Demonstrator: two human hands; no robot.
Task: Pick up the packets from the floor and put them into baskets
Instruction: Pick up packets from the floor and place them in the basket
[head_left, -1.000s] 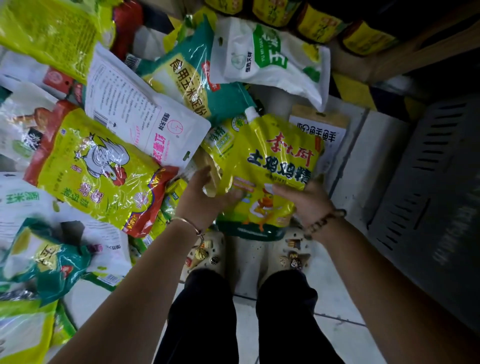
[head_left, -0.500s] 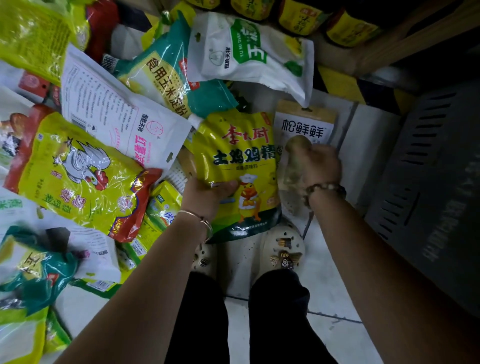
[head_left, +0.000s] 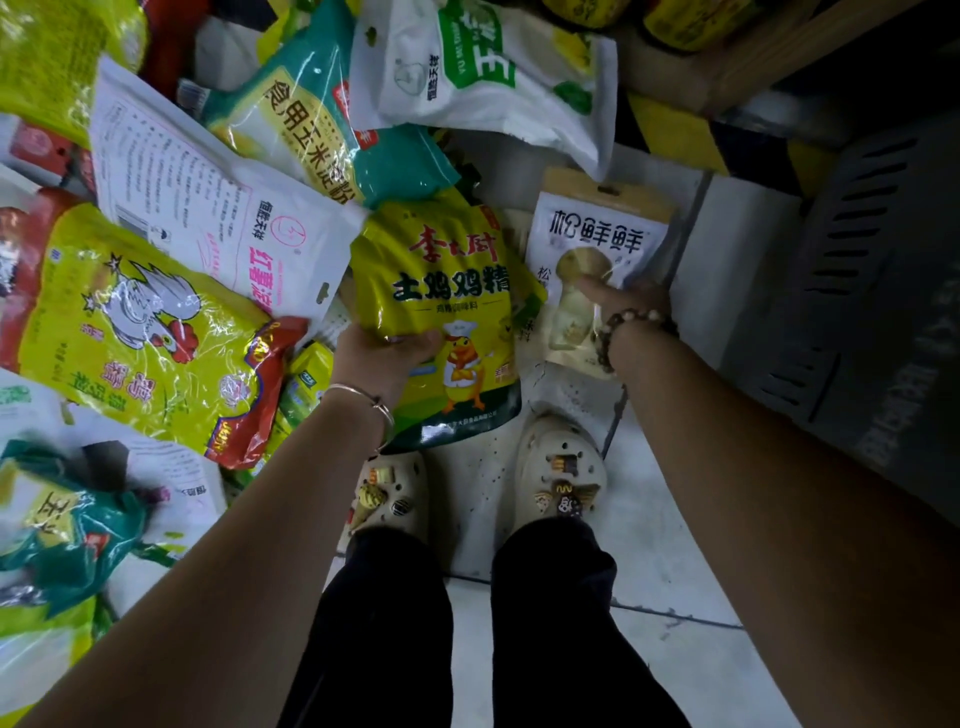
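Observation:
My left hand (head_left: 382, 353) grips the lower left side of a yellow chicken-powder packet (head_left: 447, 280) with a cartoon duck chef, held upright above my feet. My right hand (head_left: 621, 301) holds the lower part of a small beige and white mushroom-seasoning packet (head_left: 597, 239), thumb on its front. The two packets sit side by side, the beige one to the right. A dark grey slotted basket (head_left: 862, 270) stands on the floor to my right.
Many packets lie heaped on the floor at left: a big yellow and red chicken bag (head_left: 150, 332), a white packet with pink print (head_left: 208, 208), a teal cornstarch bag (head_left: 332, 119), a white and green bag (head_left: 483, 67). My two shoes (head_left: 558, 467) stand on pale tiles.
My right hand let go of the yellow packet, moved right and took hold of the beige packet. My left hand kept the yellow packet and turned it upright.

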